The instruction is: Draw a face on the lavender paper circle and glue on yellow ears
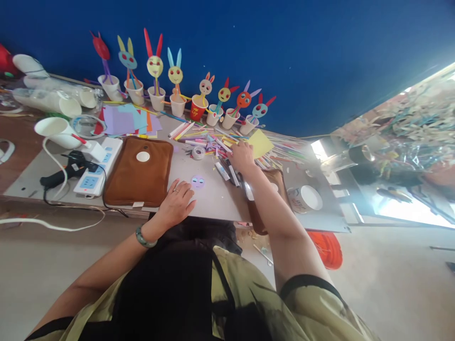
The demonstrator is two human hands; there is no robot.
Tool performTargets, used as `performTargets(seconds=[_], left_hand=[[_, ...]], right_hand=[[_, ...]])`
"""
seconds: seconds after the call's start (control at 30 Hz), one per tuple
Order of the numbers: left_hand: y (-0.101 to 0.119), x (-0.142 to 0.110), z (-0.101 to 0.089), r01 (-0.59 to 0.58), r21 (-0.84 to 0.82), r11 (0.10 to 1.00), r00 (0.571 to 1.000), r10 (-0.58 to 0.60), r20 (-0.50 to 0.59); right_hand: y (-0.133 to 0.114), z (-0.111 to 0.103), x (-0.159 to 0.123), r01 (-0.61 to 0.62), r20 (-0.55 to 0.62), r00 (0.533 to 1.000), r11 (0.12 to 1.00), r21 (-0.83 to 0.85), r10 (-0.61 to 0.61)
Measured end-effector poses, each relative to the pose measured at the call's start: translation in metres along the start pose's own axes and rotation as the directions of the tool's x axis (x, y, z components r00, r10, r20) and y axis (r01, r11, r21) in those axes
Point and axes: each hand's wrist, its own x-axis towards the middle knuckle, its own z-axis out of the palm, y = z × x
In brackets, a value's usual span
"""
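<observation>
My left hand (177,201) rests flat on the grey table (213,196), fingers spread, with a ring on one finger and a bead bracelet at the wrist. Its fingertips lie just left of a small round purple paper face (198,182). My right hand (242,156) reaches forward into a pile of coloured paper strips and straws (213,139), fingers curled down among them; whether it holds one is hidden. A yellow paper sheet (260,143) lies right beside it. Markers (227,171) lie under my right wrist.
A row of paper cups with rabbit-faced figures (177,97) stands along the blue wall. A brown pad (140,171), a power strip (95,171), a glue gun (67,169), stacked cups (57,102), coloured paper sheets (124,121), a tape roll (198,152) and a white mug (307,199) sit on the table.
</observation>
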Motion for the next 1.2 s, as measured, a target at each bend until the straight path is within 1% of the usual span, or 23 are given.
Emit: performTargets(seconds=[0.03, 0.13, 0.2, 0.23, 0.27, 0.33, 0.37, 0.43, 0.5, 0.53, 0.57, 0.6, 0.67, 0.7, 0.77, 0.8, 0.83, 0.9, 1.0, 1.07, 1.13, 1.2], left_hand=[[0.000, 0.000, -0.001, 0.003, -0.005, 1.000, 1.000, -0.003, -0.002], [0.002, 0.001, -0.003, 0.009, -0.022, 1.000, 1.000, -0.010, -0.013], [0.002, 0.000, -0.004, 0.009, -0.038, 0.999, 1.000, -0.010, -0.022], [0.001, 0.000, -0.003, 0.011, -0.053, 0.999, 0.999, -0.013, -0.031], [0.000, -0.001, -0.003, 0.015, -0.074, 0.997, 0.999, -0.018, -0.044], [-0.001, -0.004, -0.002, 0.038, -0.134, 0.990, 0.994, -0.050, -0.095], [-0.001, -0.005, -0.002, 0.058, -0.166, 0.984, 0.987, -0.082, -0.137], [-0.002, -0.008, -0.004, 0.090, -0.201, 0.976, 0.959, -0.139, -0.248], [-0.001, -0.008, -0.009, 0.097, -0.161, 0.982, 0.920, -0.150, -0.361], [0.001, -0.008, -0.013, 0.094, -0.118, 0.989, 0.914, -0.132, -0.384], [0.002, -0.008, -0.016, 0.081, -0.074, 0.994, 0.922, -0.102, -0.373], [0.004, -0.008, -0.020, 0.056, -0.045, 0.997, 0.944, -0.067, -0.324], [0.010, -0.009, -0.023, -0.022, -0.048, 0.999, 0.988, 0.014, -0.156], [0.013, -0.010, -0.023, -0.057, -0.072, 0.996, 0.997, 0.053, -0.063], [0.020, -0.013, -0.021, -0.093, -0.119, 0.988, 0.992, 0.103, 0.076], [0.024, -0.014, -0.018, -0.092, -0.135, 0.987, 0.987, 0.109, 0.122], [0.027, -0.015, -0.016, -0.089, -0.152, 0.984, 0.982, 0.112, 0.154], [0.032, -0.016, -0.013, -0.077, -0.196, 0.978, 0.976, 0.114, 0.186], [0.033, -0.018, -0.012, -0.028, -0.276, 0.961, 0.971, 0.092, 0.222], [0.033, -0.020, -0.015, 0.014, -0.341, 0.940, 0.961, 0.082, 0.264], [0.033, -0.023, -0.018, 0.050, -0.408, 0.912, 0.945, 0.089, 0.315], [0.034, -0.025, -0.022, 0.082, -0.467, 0.881, 0.928, 0.103, 0.358]], right_hand=[[-0.004, 0.003, 0.012, -0.022, 0.004, 1.000, 0.999, -0.024, 0.022], [-0.011, 0.012, 0.037, -0.058, 0.082, 0.995, 0.996, -0.073, 0.064], [-0.011, 0.013, 0.043, -0.076, 0.120, 0.989, 0.994, -0.084, 0.086], [-0.010, 0.012, 0.042, -0.083, 0.112, 0.989, 0.993, -0.079, 0.092], [-0.009, 0.009, 0.039, -0.088, 0.079, 0.993, 0.994, -0.063, 0.093], [-0.007, -0.003, 0.024, -0.074, -0.049, 0.996, 0.997, 0.002, 0.074], [-0.007, -0.011, 0.011, -0.043, -0.133, 0.990, 0.998, 0.050, 0.050], [-0.011, -0.028, -0.025, 0.060, -0.233, 0.972, 0.985, 0.159, -0.022], [-0.020, -0.043, -0.069, 0.212, -0.245, 0.959, 0.929, 0.303, -0.139], [-0.025, -0.048, -0.091, 0.288, -0.240, 0.949, 0.873, 0.393, -0.205], [-0.030, -0.052, -0.113, 0.355, -0.222, 0.934, 0.796, 0.491, -0.280], [-0.034, -0.054, -0.132, 0.392, -0.206, 0.918, 0.708, 0.588, -0.338], [-0.042, -0.052, -0.162, 0.369, -0.172, 0.911, 0.559, 0.743, -0.374], [-0.045, -0.050, -0.173, 0.319, -0.157, 0.929, 0.509, 0.800, -0.335], [-0.053, -0.041, -0.186, 0.195, -0.117, 0.971, 0.404, 0.894, -0.209], [-0.057, -0.035, -0.190, 0.134, -0.089, 0.986, 0.336, 0.932, -0.144], [-0.063, -0.030, -0.193, 0.077, -0.051, 0.993, 0.267, 0.961, -0.103], [-0.075, -0.019, -0.197, -0.021, 0.034, 0.996, 0.160, 0.987, -0.080], [-0.091, -0.010, -0.201, -0.124, 0.126, 0.990, 0.040, 0.992, -0.070], [-0.095, -0.010, -0.205, -0.166, 0.165, 0.984, -0.009, 0.986, -0.067], [-0.096, -0.015, -0.208, -0.190, 0.188, 0.980, -0.024, 0.982, -0.071], [-0.097, -0.020, -0.211, -0.184, 0.182, 0.981, -0.022, 0.983, -0.068]])
